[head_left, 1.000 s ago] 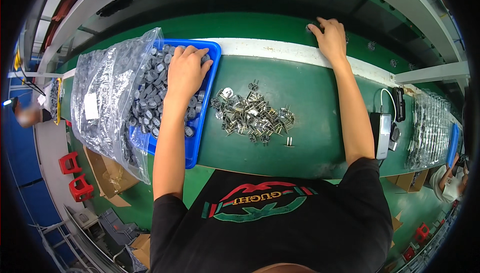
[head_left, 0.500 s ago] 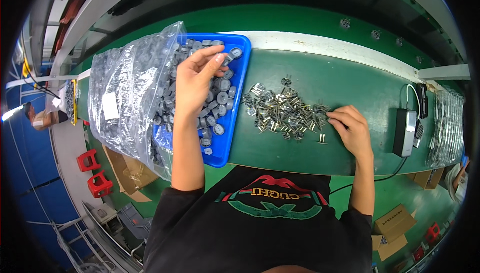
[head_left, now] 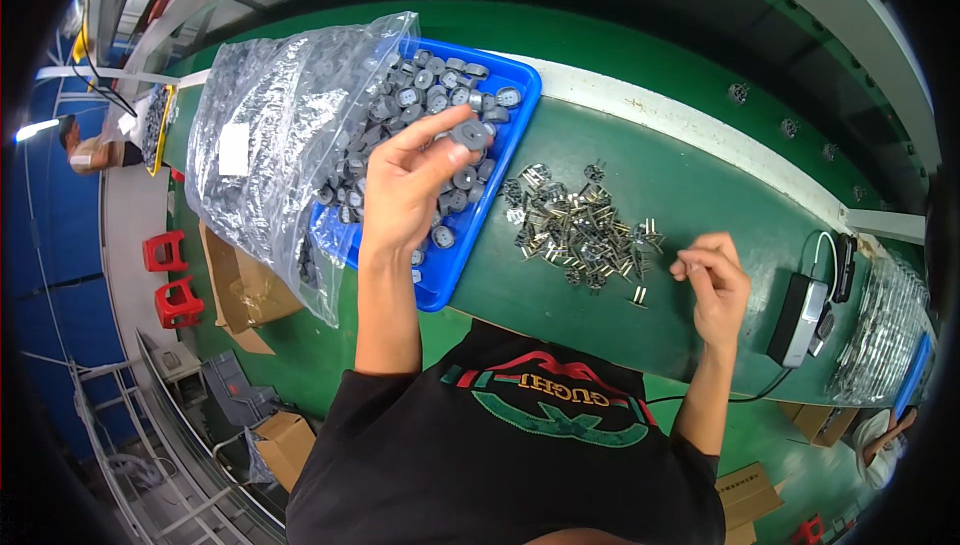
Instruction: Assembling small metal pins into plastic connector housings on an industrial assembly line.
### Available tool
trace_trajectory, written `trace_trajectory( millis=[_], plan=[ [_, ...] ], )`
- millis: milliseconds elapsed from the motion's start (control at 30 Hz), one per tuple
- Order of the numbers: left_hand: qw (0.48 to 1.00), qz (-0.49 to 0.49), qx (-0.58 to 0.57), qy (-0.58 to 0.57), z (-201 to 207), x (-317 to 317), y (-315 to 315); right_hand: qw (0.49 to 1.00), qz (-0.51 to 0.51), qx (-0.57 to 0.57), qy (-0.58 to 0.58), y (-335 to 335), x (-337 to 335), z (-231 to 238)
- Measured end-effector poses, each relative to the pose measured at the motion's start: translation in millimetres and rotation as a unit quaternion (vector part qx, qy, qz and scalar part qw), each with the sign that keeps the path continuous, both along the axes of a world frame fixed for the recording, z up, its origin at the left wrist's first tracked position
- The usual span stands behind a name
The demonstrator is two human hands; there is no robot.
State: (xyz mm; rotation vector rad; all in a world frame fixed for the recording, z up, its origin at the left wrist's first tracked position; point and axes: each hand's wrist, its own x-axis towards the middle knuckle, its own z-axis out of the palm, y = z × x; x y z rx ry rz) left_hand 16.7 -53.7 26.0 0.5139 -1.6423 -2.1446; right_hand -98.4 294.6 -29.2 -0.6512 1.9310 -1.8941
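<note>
My left hand (head_left: 410, 180) is raised over the blue tray (head_left: 530, 80), thumb and fingers closed on a round grey plastic cap (head_left: 469, 134). Beneath it, many similar grey caps (head_left: 408, 97) lie heaped in the tray, some hidden by the hand. Right of the tray, small metal-pinned parts (head_left: 585, 225) form a loose pile on the green table. A single pinned part (head_left: 639, 295) lies at the pile's near right edge. Just right of the pile my right hand (head_left: 718, 285) is above the table, fingers curled and tips together; anything between them is too small to make out.
A clear plastic bag (head_left: 275, 125) of grey caps lies across the tray's left side. To the right sit a black-and-silver device (head_left: 800, 320) with a cable and a stack of clear plastic packages (head_left: 880, 340). A white ledge (head_left: 640, 110) borders the table's far side.
The view has turned. My right hand has drawn away from the pile, fingers more curled. My left hand still holds the grey cap, its flat round face now showing.
</note>
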Motion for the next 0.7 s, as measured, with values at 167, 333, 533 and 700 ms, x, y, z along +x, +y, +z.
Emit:
trace_trajectory(
  millis=[167,333,533,700],
  plan=[
    [0.984,-0.063,0.151,0.077,-4.3,-18.0,47.2,0.987,0.064,-0.130,-0.070,-37.9,-15.7,30.5],
    [0.995,-0.083,-0.027,0.044,-2.8,-46.4,89.6,0.989,0.026,-0.097,0.107,-64.3,-24.0,46.8],
    [0.938,-0.131,-0.321,-0.028,30.8,-59.1,110.7,0.980,-0.082,-0.088,0.159,-57.0,-21.0,63.5],
    [0.930,-0.193,-0.309,-0.041,40.5,-58.6,117.1,0.949,-0.072,0.024,0.305,-48.1,-19.6,82.5]
  ],
)
